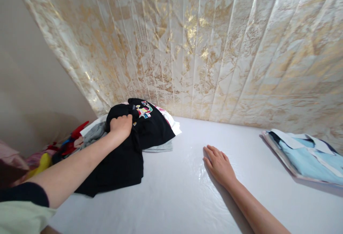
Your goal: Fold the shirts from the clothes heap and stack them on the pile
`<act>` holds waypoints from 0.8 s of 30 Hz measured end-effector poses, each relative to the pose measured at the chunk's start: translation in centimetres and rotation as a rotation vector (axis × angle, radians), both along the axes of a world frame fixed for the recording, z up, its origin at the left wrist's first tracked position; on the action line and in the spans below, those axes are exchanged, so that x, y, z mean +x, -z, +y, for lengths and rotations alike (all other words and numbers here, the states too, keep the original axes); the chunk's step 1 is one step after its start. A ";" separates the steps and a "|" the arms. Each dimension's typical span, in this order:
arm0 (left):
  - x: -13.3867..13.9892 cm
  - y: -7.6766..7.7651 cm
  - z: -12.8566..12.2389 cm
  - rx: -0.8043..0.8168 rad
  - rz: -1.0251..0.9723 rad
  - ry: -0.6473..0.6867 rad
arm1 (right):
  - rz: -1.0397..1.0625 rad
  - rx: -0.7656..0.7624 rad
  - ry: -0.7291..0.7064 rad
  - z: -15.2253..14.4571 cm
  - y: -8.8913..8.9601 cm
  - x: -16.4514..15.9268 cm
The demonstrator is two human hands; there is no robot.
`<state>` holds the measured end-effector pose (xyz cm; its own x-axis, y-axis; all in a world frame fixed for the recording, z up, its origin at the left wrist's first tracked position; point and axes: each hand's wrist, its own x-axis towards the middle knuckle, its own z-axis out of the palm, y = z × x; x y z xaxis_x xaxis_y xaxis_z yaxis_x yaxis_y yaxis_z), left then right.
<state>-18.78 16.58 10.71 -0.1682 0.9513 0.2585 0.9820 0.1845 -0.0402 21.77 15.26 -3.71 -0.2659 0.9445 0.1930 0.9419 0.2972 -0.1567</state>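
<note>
At the left of the head view, my left hand is closed on the upper part of a black T-shirt. The shirt has a colourful printed picture near its neck, and its black cloth spreads over a heap of clothes and down onto the white table. My left fingertips are partly hidden in the fabric. My right hand lies flat on the table surface, fingers extended, with nothing in it.
A folded stack of clothes with a light blue collared shirt on top lies at the right. Under and beside the black shirt are grey, white, red and yellow garments. A gold-patterned curtain hangs behind the table.
</note>
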 end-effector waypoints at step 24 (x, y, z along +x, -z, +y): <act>0.4 -7.1 4.6 0.436 -0.177 -0.005 | 0.102 0.005 -0.027 0.0 -0.3 0.3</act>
